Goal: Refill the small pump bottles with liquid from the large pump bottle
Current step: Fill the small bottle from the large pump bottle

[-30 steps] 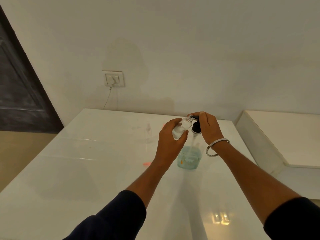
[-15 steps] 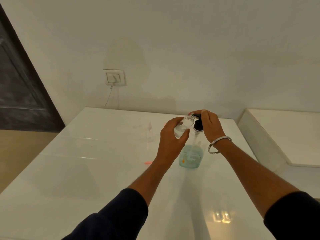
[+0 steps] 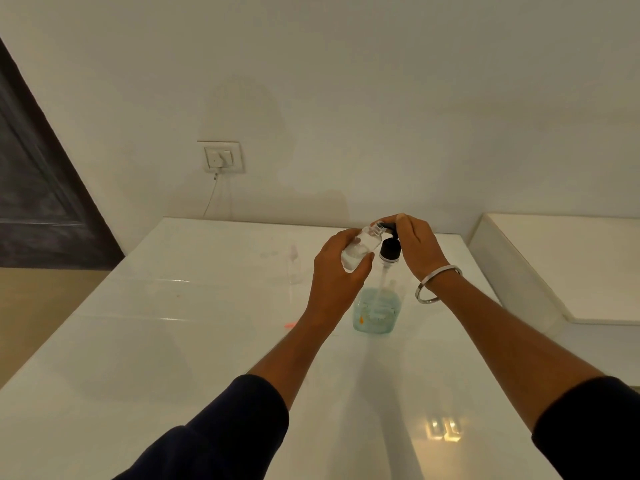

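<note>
Small pump bottle (image 3: 360,249), clear and without its cap, is held tilted in the left hand (image 3: 337,275), with its open neck brought just beside the black pump head (image 3: 390,249) of the large pump bottle (image 3: 378,308). The fingers of the left hand are curled round the body of the small bottle, and the thumb is laid against its lower side. The right hand (image 3: 417,245) is placed over the pump head from above, its fingers bent down on the top of it. The large bottle is stood upright on the white surface (image 3: 173,358), and a little blue liquid is seen at its bottom. A metal bangle (image 3: 438,284) is worn on the right wrist.
</note>
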